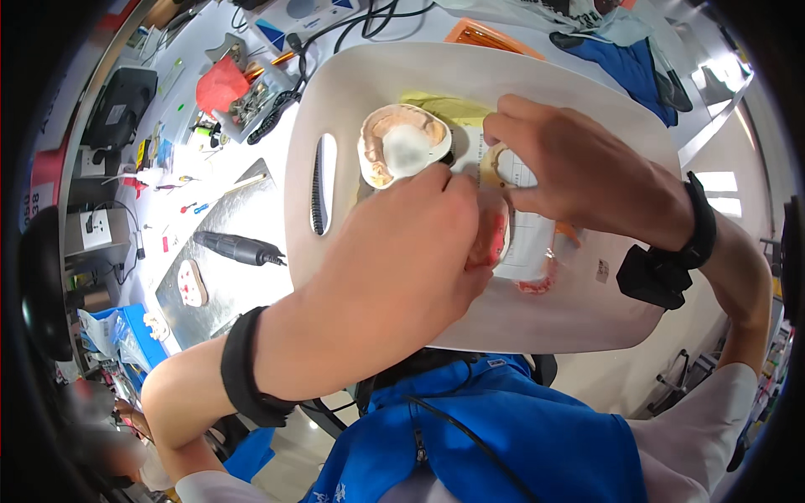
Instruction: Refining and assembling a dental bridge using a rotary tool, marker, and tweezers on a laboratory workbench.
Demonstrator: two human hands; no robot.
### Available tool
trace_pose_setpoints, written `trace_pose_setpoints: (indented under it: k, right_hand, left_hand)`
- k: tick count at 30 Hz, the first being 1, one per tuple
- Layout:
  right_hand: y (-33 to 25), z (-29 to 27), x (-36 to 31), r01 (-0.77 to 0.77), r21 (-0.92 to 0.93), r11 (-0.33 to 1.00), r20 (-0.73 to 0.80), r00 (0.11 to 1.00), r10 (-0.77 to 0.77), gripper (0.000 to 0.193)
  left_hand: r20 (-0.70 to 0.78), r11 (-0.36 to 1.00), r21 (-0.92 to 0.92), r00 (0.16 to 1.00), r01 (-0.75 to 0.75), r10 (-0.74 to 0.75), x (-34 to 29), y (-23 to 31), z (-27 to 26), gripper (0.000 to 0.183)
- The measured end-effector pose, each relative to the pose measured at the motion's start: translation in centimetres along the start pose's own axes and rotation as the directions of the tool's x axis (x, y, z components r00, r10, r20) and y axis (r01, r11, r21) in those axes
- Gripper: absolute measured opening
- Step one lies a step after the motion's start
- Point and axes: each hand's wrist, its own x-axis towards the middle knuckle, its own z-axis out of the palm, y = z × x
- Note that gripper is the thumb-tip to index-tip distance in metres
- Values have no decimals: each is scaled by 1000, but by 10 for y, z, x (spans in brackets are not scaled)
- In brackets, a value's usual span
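Both hands are inside a white plastic bin with a handle slot (303, 126). My left hand (411, 243) has its fingers closed round a pink and red dental piece (493, 226), partly hidden by the fingers. Close above it, my right hand (579, 163) curls its finger and thumb round a cream, horseshoe-shaped dental piece (493, 164), also partly covered. Beyond my left hand lies a cream dental cast (405, 142) with a white centre. Under the hands are printed paper (528, 239) and a clear bag with a red-edged piece (539, 283).
On the worktable left of the bin, a black rotary handpiece (239, 248) lies across a metal plate (172, 289) near a red-spotted dental piece (192, 283). Behind are a small tool tray (251, 109) and an orange tray (495, 38). A blue cloth (612, 63) lies back right.
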Motion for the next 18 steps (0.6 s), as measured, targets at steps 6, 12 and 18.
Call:
trace_pose_setpoints:
  k: [6, 12, 18]
  right_hand:
    - [-25, -24, -8, 29, 47, 998, -296, 955, -14, 45]
    - [-56, -33, 5, 187, 107, 976, -359, 923, -138, 53]
    - [-67, -42, 11, 199, 210, 957, -318, 940, -125, 59]
  left_hand:
    - [-184, 986, -146, 981, -81, 53, -20, -18, -15, 56]
    - [-71, 613, -790, 996, -21, -58, -25, -29, -45, 38]
    - [-216, 614, -784, 968, -93, -129, -48, -35, -53, 36]
